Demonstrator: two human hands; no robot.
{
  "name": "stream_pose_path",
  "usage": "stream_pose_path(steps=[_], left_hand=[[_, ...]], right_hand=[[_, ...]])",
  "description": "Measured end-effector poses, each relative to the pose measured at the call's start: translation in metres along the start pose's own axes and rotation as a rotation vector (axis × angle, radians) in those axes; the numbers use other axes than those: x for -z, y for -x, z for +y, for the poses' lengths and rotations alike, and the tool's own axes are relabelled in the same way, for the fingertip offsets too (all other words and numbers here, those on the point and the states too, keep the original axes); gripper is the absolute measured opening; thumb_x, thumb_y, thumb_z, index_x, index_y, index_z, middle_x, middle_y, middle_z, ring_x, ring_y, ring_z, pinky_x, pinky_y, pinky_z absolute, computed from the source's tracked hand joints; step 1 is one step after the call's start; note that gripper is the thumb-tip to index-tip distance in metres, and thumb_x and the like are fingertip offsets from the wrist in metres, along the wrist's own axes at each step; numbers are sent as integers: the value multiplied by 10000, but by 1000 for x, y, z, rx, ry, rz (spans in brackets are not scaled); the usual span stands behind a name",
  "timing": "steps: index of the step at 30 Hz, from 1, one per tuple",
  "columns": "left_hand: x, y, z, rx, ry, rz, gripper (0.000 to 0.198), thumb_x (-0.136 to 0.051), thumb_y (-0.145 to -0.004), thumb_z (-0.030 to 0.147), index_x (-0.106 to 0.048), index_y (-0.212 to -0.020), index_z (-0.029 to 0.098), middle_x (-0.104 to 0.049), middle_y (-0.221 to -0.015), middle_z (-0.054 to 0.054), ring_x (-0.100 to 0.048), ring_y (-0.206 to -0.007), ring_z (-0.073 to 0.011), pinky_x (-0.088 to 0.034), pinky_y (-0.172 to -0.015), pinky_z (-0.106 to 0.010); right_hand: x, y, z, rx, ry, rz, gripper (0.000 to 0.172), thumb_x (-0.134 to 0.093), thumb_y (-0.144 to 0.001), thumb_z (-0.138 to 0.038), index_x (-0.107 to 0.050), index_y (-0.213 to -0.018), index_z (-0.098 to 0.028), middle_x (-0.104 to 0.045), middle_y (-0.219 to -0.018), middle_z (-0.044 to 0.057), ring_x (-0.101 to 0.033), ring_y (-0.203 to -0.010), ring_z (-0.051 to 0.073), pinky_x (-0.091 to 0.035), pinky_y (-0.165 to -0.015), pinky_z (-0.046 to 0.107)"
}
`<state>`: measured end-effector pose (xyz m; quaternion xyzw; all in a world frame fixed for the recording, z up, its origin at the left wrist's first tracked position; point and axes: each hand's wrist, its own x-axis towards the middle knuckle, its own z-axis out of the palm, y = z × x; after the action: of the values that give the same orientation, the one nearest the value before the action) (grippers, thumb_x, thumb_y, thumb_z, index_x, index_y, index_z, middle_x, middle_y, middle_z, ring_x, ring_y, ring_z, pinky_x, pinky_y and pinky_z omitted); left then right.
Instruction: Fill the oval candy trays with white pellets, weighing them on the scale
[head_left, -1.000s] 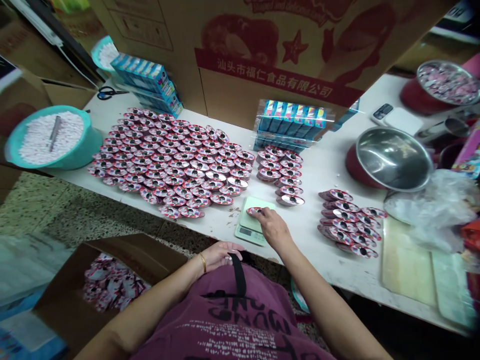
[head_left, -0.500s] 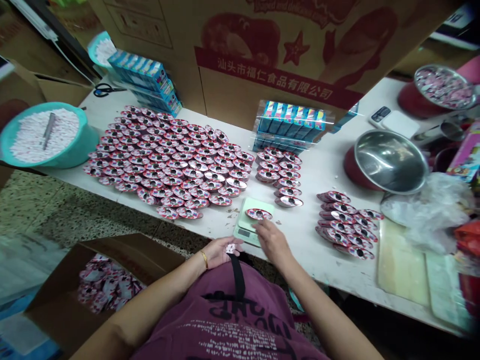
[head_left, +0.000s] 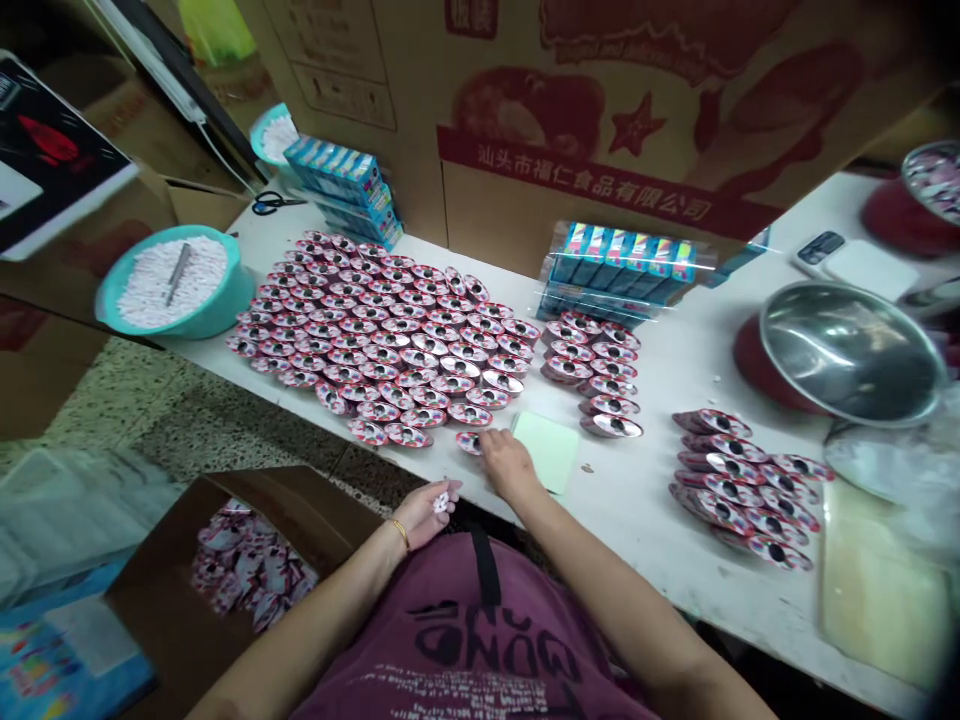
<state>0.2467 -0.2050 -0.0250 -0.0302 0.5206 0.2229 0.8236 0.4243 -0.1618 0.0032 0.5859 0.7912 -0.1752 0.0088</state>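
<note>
Right hand: your right hand (head_left: pixel 506 462) reaches over the near part of the table (head_left: pixel 645 500), fingers closed on the right end of a packet (head_left: pixel 468 442).
Packet: upright on or just above the table, you cannot tell which; it sits between the large group of packets (head_left: pixel 382 345) and the scale (head_left: pixel 546 452), beside the scale's left edge.
Left hand: your left hand (head_left: pixel 426 512) is low before your shirt (head_left: pixel 442 620), palm up, fingers curled around a few small white pieces (head_left: pixel 441 502).
Scale: its pale green top shows bare, just right of your right hand.
Other packets: a smaller group (head_left: pixel 592 365) stands behind and right of the scale, another (head_left: pixel 746 490) farther right.
Left end of table: a teal tub (head_left: pixel 238 300) of white pieces, with scissors (head_left: pixel 274 203) behind it.
Right end: a metal bowl (head_left: pixel 847 350).
Below, left: an open cardboard box (head_left: pixel 307 515) with more packets inside.
</note>
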Motion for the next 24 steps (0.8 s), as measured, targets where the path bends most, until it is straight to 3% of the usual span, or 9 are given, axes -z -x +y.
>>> stream_pose_path(steps=[3, 5, 7, 11, 14, 16, 20, 24], left_hand=[[-5, -8, 17, -65, -10, -6, 228, -534, -712, 166, -541, -927, 92, -537, -617, -22, -473, -475, -48, -292, -366, -124], [-11, -17, 30, -112, -49, -9, 208, -528, -706, 131, -541, -911, 100, -541, -613, -23, -477, -469, -51, -296, -365, -126], [-16, -27, 41, -148, -93, 21, 140, -525, -696, 101, -545, -835, 95, -538, -592, -23, -472, -451, -51, -293, -356, -126], [-23, -42, 50, -179, -121, 71, 11, -521, -689, 81, -517, -687, 91, -528, -560, -17, -467, -434, -46, -282, -338, -120], [-24, -41, 44, -194, -114, 94, 57, -509, -694, 68, -533, -742, 88, -525, -561, -14, -463, -433, -41, -286, -340, -117], [-23, -33, 34, -162, -86, 84, 137, -509, -694, 63, -548, -824, 82, -527, -570, -15, -462, -438, -39, -297, -346, -119], [-23, -17, 10, -54, -41, -8, 211, -532, -691, 88, -557, -899, 72, -548, -608, -28, -489, -472, -46, -334, -372, -125], [-34, -10, -7, 2, -47, -71, 220, -535, -692, 111, -565, -904, 59, -596, -690, -72, -561, -584, -92, -436, -516, -171]], right_hand=[[-10, -12, -21, -1, -36, 76, 368, -391, -791, -158, -383, -1159, -164, -509, -1029, 95, -427, -912, 202, -382, -748, 315], [-11, -3, -8, -19, -68, 159, 373, -413, -794, -224, -385, -1162, -171, -493, -1055, 85, -423, -912, 197, -381, -763, 308], [-7, 19, 25, -97, -71, 253, 329, -415, -796, -268, -439, -1107, -163, -487, -1048, 82, -422, -903, 190, -372, -781, 297], [8, 68, 111, -411, 90, 385, 269, -405, -789, -228, -501, -1028, -154, -476, -1019, 98, -407, -900, 205, -342, -770, 323], [14, 81, 156, -534, 219, 296, 234, -452, -757, -217, -539, -970, -175, -478, -985, 99, -393, -882, 218, -321, -690, 317], [15, 79, 170, -531, 262, 226, 177, -464, -752, -215, -569, -891, -182, -485, -943, 94, -385, -863, 216, -294, -649, 305], [22, 80, 163, -431, 300, 235, 146, -441, -770, -207, -584, -775, -178, -488, -887, 82, -367, -845, 210, -253, -643, 307], [31, 87, 121, -257, 271, 265, 150, -428, -785, -216, -574, -787, -179, -485, -874, 75, -362, -834, 202, -243, -676, 316]])
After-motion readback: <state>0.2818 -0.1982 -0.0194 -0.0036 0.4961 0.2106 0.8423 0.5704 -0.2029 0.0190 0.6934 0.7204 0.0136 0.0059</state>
